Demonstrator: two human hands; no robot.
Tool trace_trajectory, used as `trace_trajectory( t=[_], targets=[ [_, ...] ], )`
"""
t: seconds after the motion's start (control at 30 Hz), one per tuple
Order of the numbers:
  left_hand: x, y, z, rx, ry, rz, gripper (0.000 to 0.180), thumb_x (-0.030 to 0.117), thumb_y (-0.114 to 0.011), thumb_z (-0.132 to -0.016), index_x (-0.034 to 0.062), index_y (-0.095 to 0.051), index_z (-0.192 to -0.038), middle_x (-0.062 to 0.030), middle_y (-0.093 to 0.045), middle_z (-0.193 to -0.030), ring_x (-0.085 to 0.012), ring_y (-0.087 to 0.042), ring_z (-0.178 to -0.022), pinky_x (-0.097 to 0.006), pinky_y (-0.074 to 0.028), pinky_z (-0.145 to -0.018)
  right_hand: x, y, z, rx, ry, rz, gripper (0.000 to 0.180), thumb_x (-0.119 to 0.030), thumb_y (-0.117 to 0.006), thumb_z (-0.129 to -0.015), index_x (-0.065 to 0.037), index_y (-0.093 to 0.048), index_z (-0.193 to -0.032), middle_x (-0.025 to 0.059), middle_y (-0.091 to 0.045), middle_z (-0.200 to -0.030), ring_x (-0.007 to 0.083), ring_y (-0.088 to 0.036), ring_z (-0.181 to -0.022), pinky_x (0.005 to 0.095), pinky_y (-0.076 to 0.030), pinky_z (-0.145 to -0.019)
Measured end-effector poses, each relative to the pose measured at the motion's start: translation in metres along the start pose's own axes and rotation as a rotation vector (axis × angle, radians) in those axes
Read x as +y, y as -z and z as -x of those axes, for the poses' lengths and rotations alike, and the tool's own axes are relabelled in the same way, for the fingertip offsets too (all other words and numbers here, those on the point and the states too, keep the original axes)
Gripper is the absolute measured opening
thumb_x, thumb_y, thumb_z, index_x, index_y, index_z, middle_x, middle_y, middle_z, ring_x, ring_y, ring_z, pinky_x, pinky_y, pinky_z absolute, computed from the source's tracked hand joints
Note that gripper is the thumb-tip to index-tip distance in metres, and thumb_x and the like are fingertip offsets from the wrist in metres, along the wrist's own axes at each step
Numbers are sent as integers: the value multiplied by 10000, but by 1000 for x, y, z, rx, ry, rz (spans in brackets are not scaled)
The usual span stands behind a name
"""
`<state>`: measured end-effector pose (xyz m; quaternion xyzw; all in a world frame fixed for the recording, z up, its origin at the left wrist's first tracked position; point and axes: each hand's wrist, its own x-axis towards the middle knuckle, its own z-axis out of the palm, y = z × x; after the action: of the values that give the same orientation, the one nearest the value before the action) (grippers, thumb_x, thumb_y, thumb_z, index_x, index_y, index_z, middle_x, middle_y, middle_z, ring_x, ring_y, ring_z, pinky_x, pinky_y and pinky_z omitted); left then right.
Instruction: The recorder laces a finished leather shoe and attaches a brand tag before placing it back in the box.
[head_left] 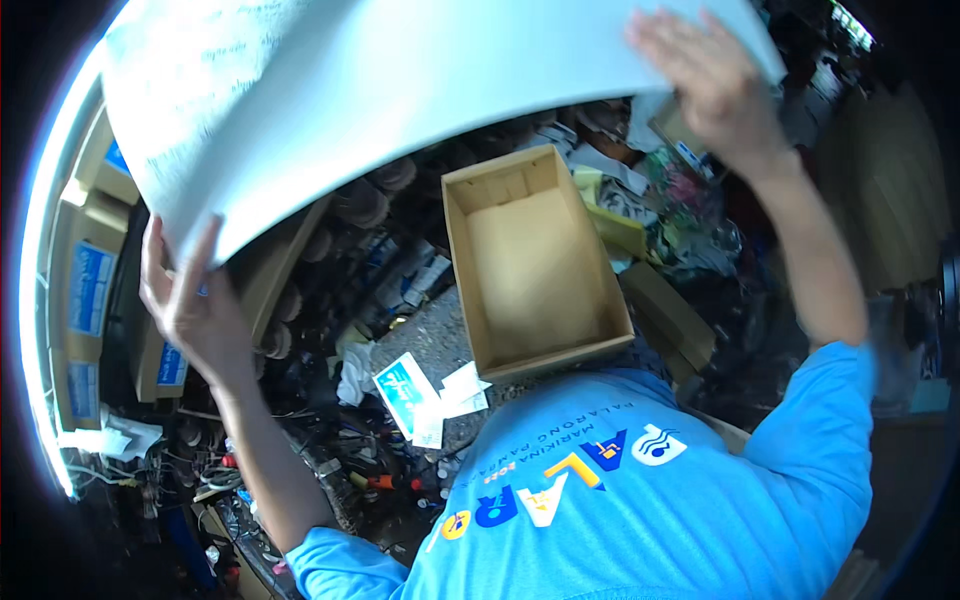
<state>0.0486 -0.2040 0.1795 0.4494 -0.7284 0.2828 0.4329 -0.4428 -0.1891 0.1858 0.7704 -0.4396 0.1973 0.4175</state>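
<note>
A large white sheet of paper [400, 80] bows across the top of the view, with faint print at its left end. My left hand [195, 300] is closed on its lower left corner, between thumb and fingers. At the right end, my right hand [715, 90] grips the lower edge, its blurred fingers over the sheet and its thumb hidden. Below the sheet, an open brown cardboard box [540, 270] with nothing in it stands in front of my body. Blue-and-white printed labels [405, 390] and small white paper pieces [463, 388] lie beside its lower left corner.
Brown boxes with blue labels [90, 290] stand stacked at the left. Crumpled plastic [690, 210], yellow pieces [620, 230] and a cardboard piece [670, 315] lie right of the box. Cables and mixed clutter [215, 480] spread at the lower left.
</note>
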Motion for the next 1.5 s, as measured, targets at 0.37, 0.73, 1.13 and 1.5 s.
trace_trajectory(
  t=[0.37,0.73,1.13,1.5],
  targets=[
    [30,-71,186,-175,1306,1701,602,231,-636,-889,-175,-529,-1320,-240,-577,-1339,-308,-596,-1196,-471,-482,-1029,-85,-30,149,-343,-292,-350,495,53,-550,-824,-80,-646,-1291,115,-646,-1331,307,-586,-1279,544,-349,-1141],
    [42,-25,261,-118,1637,1158,643,-92,-711,-831,-138,-429,-1408,-256,-447,-1453,-306,-568,-1237,-402,-486,-1047,-104,-7,136,-677,-334,-1097,1043,-208,-739,-742,-45,-160,-1594,237,-172,-1640,401,-160,-1523,531,-192,-1222],
    [73,-5,263,-87,1692,1064,531,-124,-681,-830,-126,-511,-1333,-241,-598,-1281,-273,-635,-1117,-390,-516,-996,39,-324,-164,-320,-675,-641,897,-292,-816,-775,-153,-345,-1526,292,-512,-1399,440,-525,-1285,467,-443,-1078],
    [62,-2,273,-232,1670,1045,484,-123,-738,-793,-84,-594,-1253,-205,-644,-1215,-262,-664,-1059,-390,-557,-946,41,-329,-180,-143,-642,-759,496,-240,-857,-760,-147,-591,-1168,128,-607,-1112,337,-586,-1121,415,-483,-923]
  ],
)
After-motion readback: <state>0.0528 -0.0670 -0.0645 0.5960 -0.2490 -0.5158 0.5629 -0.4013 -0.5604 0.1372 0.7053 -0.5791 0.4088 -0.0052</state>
